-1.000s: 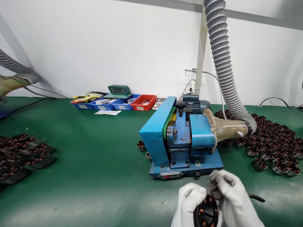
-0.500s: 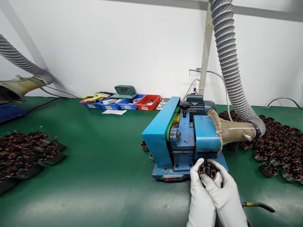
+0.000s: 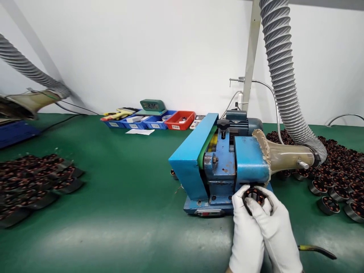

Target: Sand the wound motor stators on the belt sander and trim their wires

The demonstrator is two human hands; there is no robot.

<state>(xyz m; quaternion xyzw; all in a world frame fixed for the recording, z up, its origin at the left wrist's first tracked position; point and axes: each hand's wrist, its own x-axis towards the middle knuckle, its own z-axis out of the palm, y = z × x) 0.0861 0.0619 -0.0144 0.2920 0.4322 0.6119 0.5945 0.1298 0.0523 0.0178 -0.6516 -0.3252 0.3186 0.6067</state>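
Note:
Both my hands wear white gloves and hold one motor stator [image 3: 254, 194], a dark ring with copper windings inside. My left hand [image 3: 247, 231] is closed on its left side. My right hand [image 3: 275, 223] grips its right side, with a thumb across the near rim. The stator's open face is tilted up towards me, and the fingers hide parts of its outer wall. It is right at the lower front edge of the blue hood [image 3: 251, 161] on a blue belt machine [image 3: 193, 140]; whether it touches the machine I cannot tell.
Many stators [image 3: 330, 204] stand at the right, and another group [image 3: 42, 185] at the left. A suction funnel [image 3: 287, 157] and grey hose [image 3: 281, 64] join the hood. Behind are blue bins [image 3: 160, 123], a red bin [image 3: 179, 121] and a clock [image 3: 152, 105]. Pliers-like handles [image 3: 317, 249] lie near my right wrist.
The stator and both hands have moved slightly up and closer to the hood's lower edge. The whole view has shifted a little, so the scene sits farther right.

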